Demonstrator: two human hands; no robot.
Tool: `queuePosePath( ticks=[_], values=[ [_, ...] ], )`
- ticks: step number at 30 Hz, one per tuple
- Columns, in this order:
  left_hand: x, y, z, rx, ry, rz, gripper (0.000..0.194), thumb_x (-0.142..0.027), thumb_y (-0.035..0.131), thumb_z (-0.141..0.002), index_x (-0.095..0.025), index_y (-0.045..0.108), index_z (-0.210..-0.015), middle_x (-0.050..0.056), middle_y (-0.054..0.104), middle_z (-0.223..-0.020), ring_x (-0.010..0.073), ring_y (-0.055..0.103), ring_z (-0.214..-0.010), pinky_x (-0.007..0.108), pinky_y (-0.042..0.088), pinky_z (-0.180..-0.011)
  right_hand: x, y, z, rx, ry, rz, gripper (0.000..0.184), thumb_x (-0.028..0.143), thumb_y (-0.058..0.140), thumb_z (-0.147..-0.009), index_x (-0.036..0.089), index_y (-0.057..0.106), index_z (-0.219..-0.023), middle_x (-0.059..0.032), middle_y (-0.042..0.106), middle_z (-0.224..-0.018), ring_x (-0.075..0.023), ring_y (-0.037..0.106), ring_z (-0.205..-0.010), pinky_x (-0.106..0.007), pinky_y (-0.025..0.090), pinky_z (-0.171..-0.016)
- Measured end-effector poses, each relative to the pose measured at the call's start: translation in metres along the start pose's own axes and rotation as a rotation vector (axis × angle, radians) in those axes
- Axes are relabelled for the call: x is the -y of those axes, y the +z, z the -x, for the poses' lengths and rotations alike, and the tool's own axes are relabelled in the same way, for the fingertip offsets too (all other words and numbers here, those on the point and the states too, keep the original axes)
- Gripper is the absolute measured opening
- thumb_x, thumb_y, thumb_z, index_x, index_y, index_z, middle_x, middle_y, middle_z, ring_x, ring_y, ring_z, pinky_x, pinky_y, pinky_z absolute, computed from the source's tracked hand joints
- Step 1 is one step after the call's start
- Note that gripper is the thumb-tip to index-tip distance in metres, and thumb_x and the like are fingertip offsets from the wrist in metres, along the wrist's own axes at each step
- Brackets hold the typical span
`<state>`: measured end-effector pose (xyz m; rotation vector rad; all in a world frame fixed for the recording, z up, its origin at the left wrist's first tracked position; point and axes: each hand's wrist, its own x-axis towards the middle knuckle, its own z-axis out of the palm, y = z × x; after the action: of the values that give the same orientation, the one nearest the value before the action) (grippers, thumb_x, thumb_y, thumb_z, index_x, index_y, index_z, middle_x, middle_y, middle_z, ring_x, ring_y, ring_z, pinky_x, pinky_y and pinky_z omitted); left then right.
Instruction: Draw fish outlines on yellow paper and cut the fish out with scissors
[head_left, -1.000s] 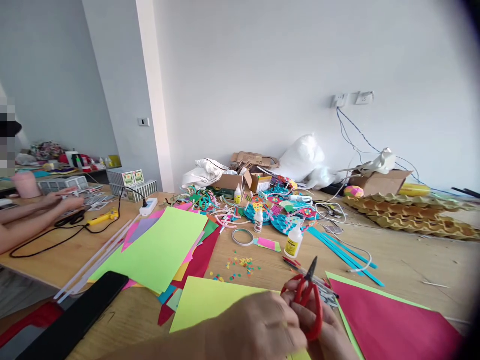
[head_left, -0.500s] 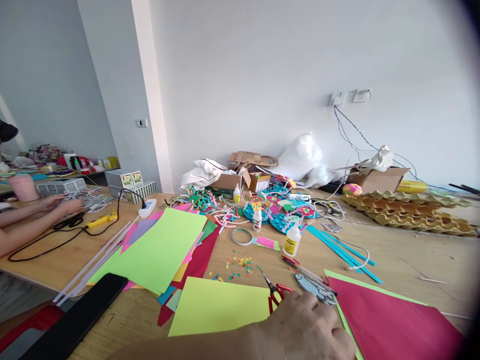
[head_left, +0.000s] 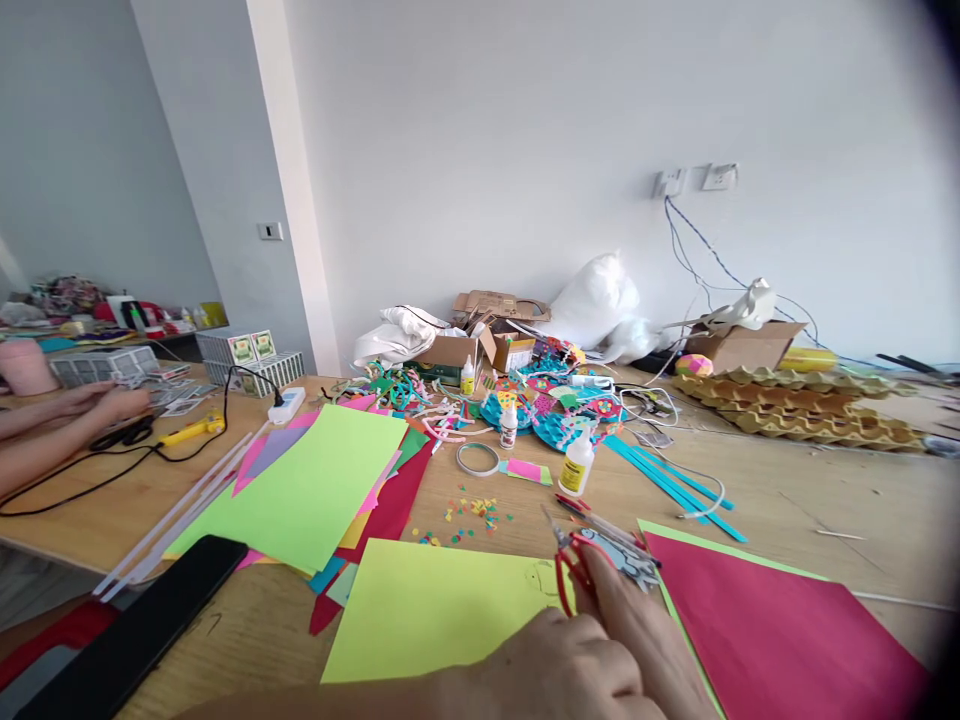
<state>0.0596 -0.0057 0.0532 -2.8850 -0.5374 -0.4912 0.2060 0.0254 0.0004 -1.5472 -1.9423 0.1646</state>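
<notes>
I have a pale wall across the upper part of my head view, with the wooden tabletop spread below it. To the left on it lies a bright green sheet over other coloured papers; to the right, a dark red sheet rests on another green one. Between them I see a yellow sheet, its near edge partly covered by my operator's left forearm.

The two hands meet at the yellow sheet's right end. The left hand crosses in front of the right, its fingers bent under; I cannot tell whether it grips anything. The right hand, just behind it, has its fingers closed about the handles of the red-handled scissors. Those scissors sit just beyond the left hand's knuckles and at the right hand's fingertips, blades pointing away and slightly left, near the sheet's upper right corner.

Beyond the blades stands a white glue bottle with a yellow label. Farther left lies a roll of tape, and nearer me, small coloured paper bits are scattered. Close to those scissors, a little round pen drawing marks the yellow sheet.
</notes>
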Motion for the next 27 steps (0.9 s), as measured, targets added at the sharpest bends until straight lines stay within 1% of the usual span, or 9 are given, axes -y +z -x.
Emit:
queuePosePath(
  ticks=[2,3,6,7,8,11,17,21,27],
  values=[
    [0.010,-0.013,0.019,0.119,-0.084,0.066,0.017,-0.035,0.057,-0.084,-0.018,0.058,-0.078,0.000,0.061,-0.077,0.0163,0.057,-0.074,0.028,0.042,-0.064,-0.005,-0.012,-0.008,0.043,0.107,0.079,0.029,0.026,0.037,-0.083,0.021,0.060,-0.100,-0.0108,0.072,-0.082,-0.0278,0.066,-0.070,-0.033,0.044,-0.055],
    [0.019,-0.020,0.030,0.156,-0.218,0.104,0.012,-0.029,0.055,-0.085,-0.018,0.059,-0.085,0.002,0.063,-0.086,0.0170,0.058,-0.082,0.028,0.043,-0.074,-0.008,-0.018,-0.012,0.099,0.183,0.116,0.031,0.028,0.039,-0.081,0.020,0.060,-0.102,-0.0116,0.072,-0.086,-0.0288,0.067,-0.072,-0.033,0.044,-0.054],
    [0.054,-0.034,0.059,0.285,-0.636,0.228,0.018,-0.020,0.060,-0.081,-0.018,0.059,-0.099,0.006,0.062,-0.103,0.0196,0.057,-0.098,0.029,0.042,-0.085,-0.021,-0.029,-0.022,0.222,0.243,0.134,0.030,0.030,0.044,-0.079,0.019,0.060,-0.102,-0.0084,0.072,-0.077,-0.0266,0.066,-0.068,-0.029,0.043,-0.052],
    [0.065,-0.035,0.066,0.322,-0.720,0.255,0.023,-0.017,0.060,-0.078,-0.018,0.059,-0.101,0.007,0.060,-0.108,0.0208,0.055,-0.102,0.029,0.041,-0.087,-0.026,-0.030,-0.024,0.239,0.253,0.138,0.031,0.028,0.045,-0.078,0.019,0.061,-0.102,-0.0078,0.072,-0.075,-0.0262,0.066,-0.067,-0.028,0.043,-0.052],
    [0.075,-0.034,0.071,0.333,-0.749,0.260,0.024,-0.016,0.059,-0.078,-0.018,0.058,-0.102,0.008,0.059,-0.109,0.0215,0.055,-0.103,0.030,0.042,-0.086,-0.030,-0.030,-0.026,0.255,0.259,0.140,0.031,0.027,0.045,-0.077,0.019,0.061,-0.102,-0.0069,0.071,-0.073,-0.0257,0.066,-0.065,-0.028,0.042,-0.050],
    [0.091,-0.024,0.075,0.359,-0.764,0.282,0.029,-0.017,0.059,-0.077,-0.019,0.057,-0.106,0.008,0.059,-0.109,0.0224,0.055,-0.105,0.031,0.042,-0.086,-0.039,-0.023,-0.027,0.290,0.258,0.141,0.030,0.023,0.048,-0.073,0.021,0.063,-0.099,-0.0052,0.072,-0.073,-0.0245,0.067,-0.065,-0.026,0.043,-0.049],
    [0.088,0.002,0.057,0.394,-0.706,0.313,0.033,-0.028,0.065,-0.074,-0.018,0.057,-0.105,0.010,0.057,-0.118,0.0253,0.048,-0.117,0.035,0.036,-0.098,-0.035,-0.006,-0.025,0.307,0.151,0.135,0.035,0.020,0.054,-0.068,0.019,0.064,-0.102,-0.0082,0.073,-0.092,-0.0261,0.066,-0.087,-0.028,0.048,-0.067],
    [0.087,0.010,0.046,0.403,-0.728,0.298,0.032,-0.030,0.064,-0.073,-0.016,0.058,-0.102,0.014,0.059,-0.114,0.0294,0.053,-0.110,0.037,0.042,-0.090,-0.028,0.000,-0.022,0.302,0.130,0.164,0.032,0.020,0.052,-0.070,0.020,0.064,-0.100,-0.0107,0.073,-0.090,-0.0292,0.065,-0.087,-0.031,0.047,-0.066],
    [0.088,0.009,0.040,0.422,-0.742,0.287,0.023,-0.026,0.062,-0.071,-0.017,0.060,-0.092,0.011,0.064,-0.102,0.0276,0.059,-0.097,0.034,0.047,-0.078,-0.026,0.004,-0.018,0.256,0.131,0.171,0.031,0.020,0.050,-0.072,0.021,0.063,-0.100,-0.0100,0.074,-0.089,-0.0284,0.066,-0.084,-0.030,0.045,-0.064]
  ],
)
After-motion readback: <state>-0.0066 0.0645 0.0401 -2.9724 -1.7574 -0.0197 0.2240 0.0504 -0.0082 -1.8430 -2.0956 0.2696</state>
